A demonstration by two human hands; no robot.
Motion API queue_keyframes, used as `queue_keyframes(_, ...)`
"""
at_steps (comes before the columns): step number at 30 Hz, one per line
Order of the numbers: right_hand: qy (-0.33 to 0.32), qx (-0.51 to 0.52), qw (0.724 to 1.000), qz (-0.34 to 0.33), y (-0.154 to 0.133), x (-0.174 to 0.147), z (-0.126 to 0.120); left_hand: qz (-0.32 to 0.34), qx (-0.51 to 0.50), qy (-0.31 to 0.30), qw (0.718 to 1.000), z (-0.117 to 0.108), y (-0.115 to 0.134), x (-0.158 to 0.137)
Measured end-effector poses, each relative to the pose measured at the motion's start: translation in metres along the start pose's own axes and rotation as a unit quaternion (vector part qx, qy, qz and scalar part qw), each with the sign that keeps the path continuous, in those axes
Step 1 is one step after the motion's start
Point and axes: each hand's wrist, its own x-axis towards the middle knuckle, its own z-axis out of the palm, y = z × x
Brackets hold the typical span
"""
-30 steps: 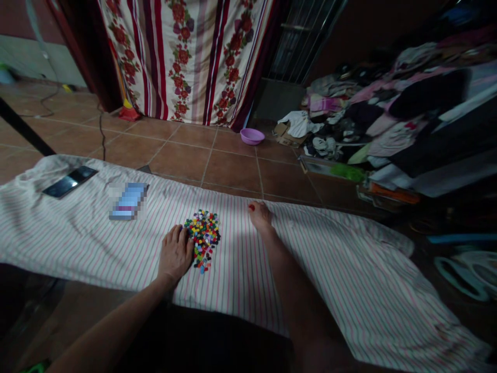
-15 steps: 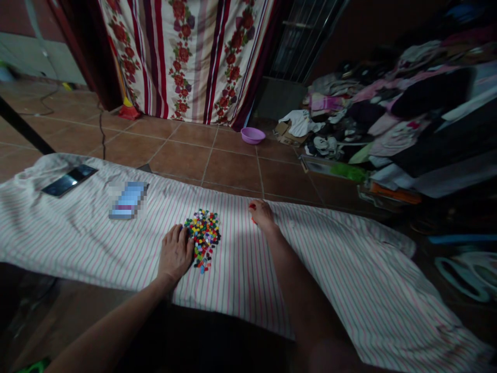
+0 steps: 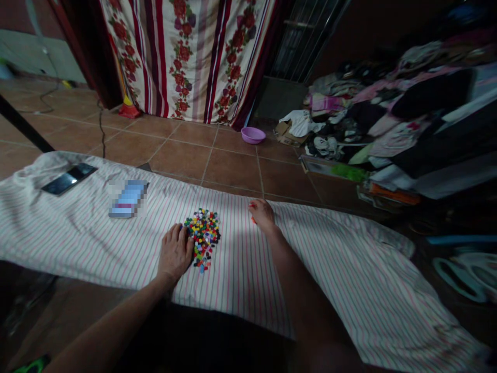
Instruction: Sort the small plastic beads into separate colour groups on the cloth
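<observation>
Many small coloured pieces (image 3: pixel 204 230), blocky in shape, lie in a loose pile on the striped cloth (image 3: pixel 240 259). Flat against the pile's left edge rests my left hand (image 3: pixel 175 251), palm down with its fingers stretched out. To the right of the pile, near the cloth's far edge, my right hand (image 3: pixel 262 213) has its fingers pinched on a small red piece (image 3: pixel 252 205). Just below those fingertips an orange-red piece (image 3: pixel 253 220) shows on the cloth, partly beside the hand.
A phone with a lit, blurred screen (image 3: pixel 128 199) and a dark phone (image 3: pixel 70 178) lie on the cloth at left. Beyond, a purple basin (image 3: pixel 253 135) stands on the tiled floor before a flowered curtain (image 3: pixel 202 62). Heaped clothes (image 3: pixel 373 103) fill the right side.
Almost nothing differs. My right fingers have shifted very slightly around the red piece, while my left hand stays in place beside the pile.
</observation>
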Motion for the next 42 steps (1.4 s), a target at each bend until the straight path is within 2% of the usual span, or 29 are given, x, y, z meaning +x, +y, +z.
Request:
queue_keyframes(10, -0.006, 0.036, 0.999, -0.015, 0.008, -0.005, 0.000, -0.003, -0.009, 0.000, 1.000, -0.001, 0.001, 0.000)
queue_keyframes(18, -0.031, -0.007, 0.999, 0.006, 0.002, 0.001, 0.001, -0.007, -0.017, 0.005, 1.000, -0.002, 0.002, 0.000)
queue_keyframes(27, -0.022, -0.023, 0.999, 0.029, -0.001, 0.000, 0.000, -0.005, -0.011, 0.001, 1.000, -0.002, 0.002, 0.000)
queue_keyframes(34, -0.043, -0.021, 0.999, 0.004, -0.002, 0.001, -0.003, 0.001, 0.001, -0.004, 1.000, -0.002, 0.001, 0.000)
queue_keyframes(39, -0.044, -0.009, 0.999, 0.005, -0.001, 0.002, -0.003, -0.009, -0.005, -0.002, 1.000, -0.002, 0.002, 0.001)
queue_keyframes(42, -0.017, 0.008, 1.000, 0.012, -0.002, -0.001, -0.004, -0.012, -0.011, -0.005, 1.000, -0.002, 0.002, 0.001)
